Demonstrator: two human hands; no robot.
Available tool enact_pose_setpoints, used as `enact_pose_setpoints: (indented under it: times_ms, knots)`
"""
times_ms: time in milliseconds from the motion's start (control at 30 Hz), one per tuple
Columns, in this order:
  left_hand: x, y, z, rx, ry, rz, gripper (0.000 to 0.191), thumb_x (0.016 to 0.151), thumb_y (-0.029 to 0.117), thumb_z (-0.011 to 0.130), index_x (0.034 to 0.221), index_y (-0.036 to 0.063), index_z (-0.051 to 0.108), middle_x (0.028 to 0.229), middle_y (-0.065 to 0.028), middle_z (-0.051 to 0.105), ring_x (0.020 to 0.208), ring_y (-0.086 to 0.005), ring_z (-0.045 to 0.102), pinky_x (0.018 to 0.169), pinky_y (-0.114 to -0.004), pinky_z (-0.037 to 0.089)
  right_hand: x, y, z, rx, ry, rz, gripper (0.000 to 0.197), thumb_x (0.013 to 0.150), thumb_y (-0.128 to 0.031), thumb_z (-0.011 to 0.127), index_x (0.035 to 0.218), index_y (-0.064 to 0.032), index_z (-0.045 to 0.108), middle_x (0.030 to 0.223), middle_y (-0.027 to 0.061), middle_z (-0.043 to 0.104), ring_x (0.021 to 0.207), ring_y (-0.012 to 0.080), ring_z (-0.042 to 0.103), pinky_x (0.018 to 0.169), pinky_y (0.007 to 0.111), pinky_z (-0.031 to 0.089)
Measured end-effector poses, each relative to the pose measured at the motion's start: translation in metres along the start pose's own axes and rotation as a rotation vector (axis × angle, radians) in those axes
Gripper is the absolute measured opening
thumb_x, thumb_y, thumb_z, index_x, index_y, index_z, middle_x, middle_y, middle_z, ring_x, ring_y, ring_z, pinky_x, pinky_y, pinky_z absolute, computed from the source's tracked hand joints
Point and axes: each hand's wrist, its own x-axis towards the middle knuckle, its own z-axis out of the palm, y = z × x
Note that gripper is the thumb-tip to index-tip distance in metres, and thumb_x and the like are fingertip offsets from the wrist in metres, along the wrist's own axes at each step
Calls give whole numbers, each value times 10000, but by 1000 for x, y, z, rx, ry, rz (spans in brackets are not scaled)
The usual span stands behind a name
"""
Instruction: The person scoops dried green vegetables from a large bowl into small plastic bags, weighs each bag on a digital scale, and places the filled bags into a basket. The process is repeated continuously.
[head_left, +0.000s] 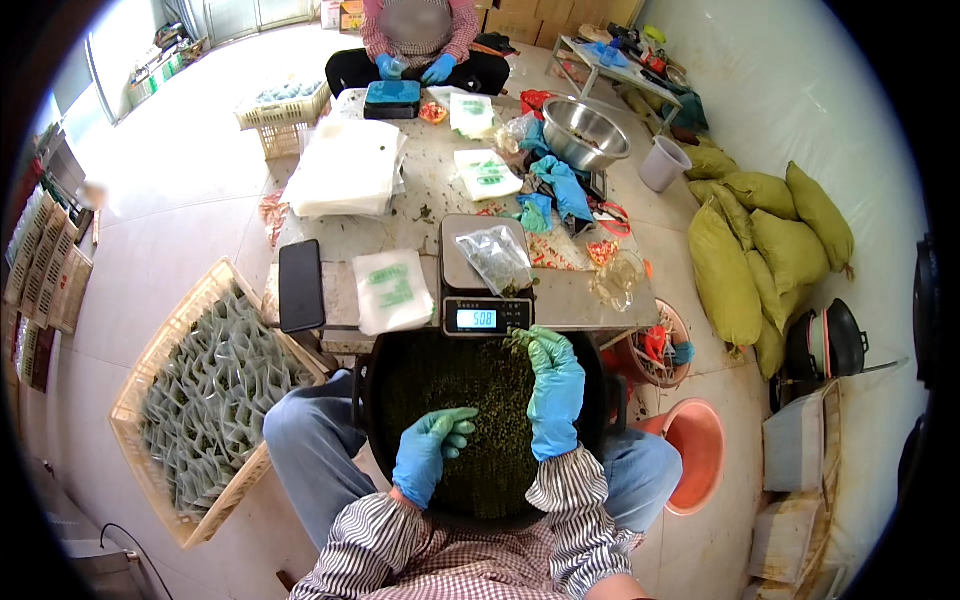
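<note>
A wide black basin rests between my knees, filled with dark green tea-like leaves. My left hand, in a blue glove stained green, hovers over the leaves with its fingers apart and nothing visible in them. In the same kind of glove, my right hand pinches a small tuft of leaves by the front right corner of a digital scale. The scale's display is lit. On its pan lies a clear plastic bag with some leaves inside, a few spilling at its lower end.
Left of the scale are printed bags and a phone. A glass mug stands right. A crate of filled bags sits on the floor at left, an orange bucket at right. Across the table sits a gloved person.
</note>
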Motion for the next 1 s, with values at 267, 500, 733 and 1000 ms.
enact_pose_setpoints:
  times_ms: [267,500,733,1000]
  knots:
    - [7,-26,-11,53,87,-139,317,1089,215,528,1262,20,709,1033,-18,743,766,-58,597,683,-205,480,93,3,66,-1051,154,-714,209,868,-245,771,980,-68,777,1426,167,579,1286,360,527,1034,489,439]
    - [2,-32,-14,54,134,-188,300,1090,199,524,1248,30,716,1027,-24,751,775,-57,592,703,-208,490,67,-29,35,-869,-124,-550,397,868,-24,671,1249,-106,744,1406,205,602,1288,374,543,1104,466,421]
    - [-7,-6,13,162,-70,-113,555,1061,321,571,1527,43,455,1444,-111,568,1261,-181,541,1050,-313,452,3,-23,-14,-383,-106,-204,347,988,48,539,1280,-40,703,1327,96,676,1204,198,631,1083,348,472]
    - [-34,-12,52,565,-341,-64,402,998,195,696,1324,-1,567,1205,-109,661,1084,-189,628,989,-341,515,-76,-29,-13,-325,-290,100,948,965,-638,595,1667,-171,160,1649,250,288,1484,411,370,1198,511,337]
